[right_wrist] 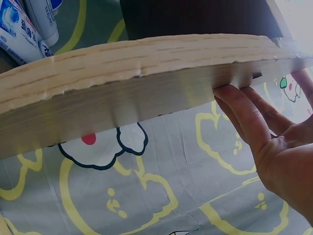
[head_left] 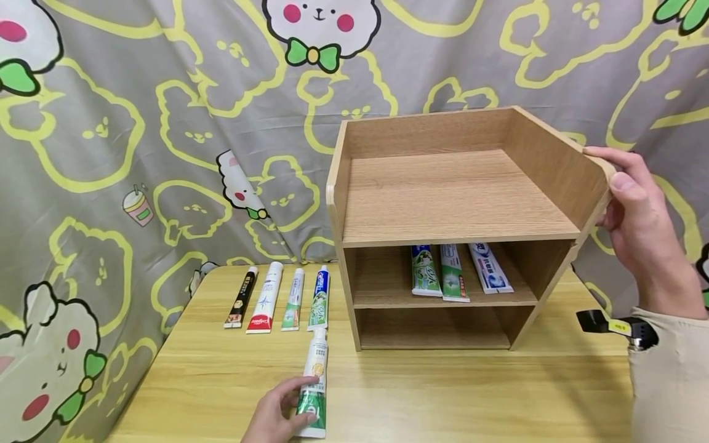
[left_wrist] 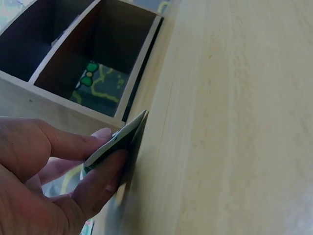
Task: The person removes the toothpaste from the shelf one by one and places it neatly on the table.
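Observation:
My left hand (head_left: 278,411) pinches the lower end of a green and white toothpaste tube (head_left: 318,369) near the table's front; in the left wrist view, the thumb and fingers (left_wrist: 105,171) hold the tube's flat end (left_wrist: 117,142) just over the wood. At the right, my right hand (head_left: 637,209) grips the upper side panel of a wooden shelf unit (head_left: 460,197), thumb on the edge. The right wrist view has its fingers (right_wrist: 244,110) against the panel's outer face (right_wrist: 161,93). Three tubes (head_left: 425,271) (head_left: 454,274) (head_left: 490,268) lie on the middle shelf.
Left of the shelf unit, a row of tubes lies on the table (head_left: 221,375): a black one (head_left: 241,298), a white and red one (head_left: 266,298), a green and white one (head_left: 293,300) and a blue and green one (head_left: 319,299). A patterned curtain (head_left: 221,123) hangs behind.

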`<state>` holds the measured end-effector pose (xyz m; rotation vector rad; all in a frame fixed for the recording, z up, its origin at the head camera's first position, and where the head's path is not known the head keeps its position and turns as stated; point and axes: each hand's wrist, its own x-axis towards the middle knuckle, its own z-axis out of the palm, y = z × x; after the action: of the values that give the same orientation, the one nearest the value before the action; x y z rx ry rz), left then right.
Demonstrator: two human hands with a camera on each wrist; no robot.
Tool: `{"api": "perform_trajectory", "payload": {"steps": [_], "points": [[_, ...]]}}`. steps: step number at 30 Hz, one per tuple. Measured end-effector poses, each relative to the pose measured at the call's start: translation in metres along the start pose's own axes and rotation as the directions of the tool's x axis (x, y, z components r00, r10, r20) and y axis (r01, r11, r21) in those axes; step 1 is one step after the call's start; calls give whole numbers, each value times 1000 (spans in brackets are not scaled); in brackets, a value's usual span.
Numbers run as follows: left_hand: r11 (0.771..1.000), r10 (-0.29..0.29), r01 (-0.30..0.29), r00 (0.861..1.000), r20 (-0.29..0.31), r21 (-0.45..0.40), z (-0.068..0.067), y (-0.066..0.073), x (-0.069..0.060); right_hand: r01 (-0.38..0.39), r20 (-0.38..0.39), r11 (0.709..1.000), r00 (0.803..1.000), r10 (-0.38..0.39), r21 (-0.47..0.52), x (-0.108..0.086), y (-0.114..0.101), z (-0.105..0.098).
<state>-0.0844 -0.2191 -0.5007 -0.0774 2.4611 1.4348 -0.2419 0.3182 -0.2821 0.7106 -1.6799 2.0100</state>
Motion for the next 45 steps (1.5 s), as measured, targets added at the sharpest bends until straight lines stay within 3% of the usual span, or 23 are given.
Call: {"api": "perform_trajectory", "payload": {"steps": [5,12,16,20,28,33,39,45], "points": [[996,22,-22,1000,-2,92,-3,3,0,3,25,1000,1000,-3,17,0,0,-1],[966,79,-74,997,-10,248,-6,7,0,-2,-9,999,1000,2,34,0,-1,1],[968,62,-62,998,8,241,-6,7,0,-6,31,999,999,5,38,0,1,-1],[976,61,-65,998,25,210,-6,6,0,-9,23,998,1000,8,56,0,2,-2],[963,85,-78,996,-19,257,-5,3,0,-5,-21,999,1000,6,38,-1,-2,2],[965,85,-80,996,-9,250,-7,4,0,-1,11,1000,1000,1,18,0,0,0],[958,143,-133,990,-21,253,-5,3,-1,5,35,1000,999,-6,26,1,2,-4],[956,192,-163,977,-98,244,-2,5,1,-1,35,1000,999,1,-5,0,-1,-2]]}}
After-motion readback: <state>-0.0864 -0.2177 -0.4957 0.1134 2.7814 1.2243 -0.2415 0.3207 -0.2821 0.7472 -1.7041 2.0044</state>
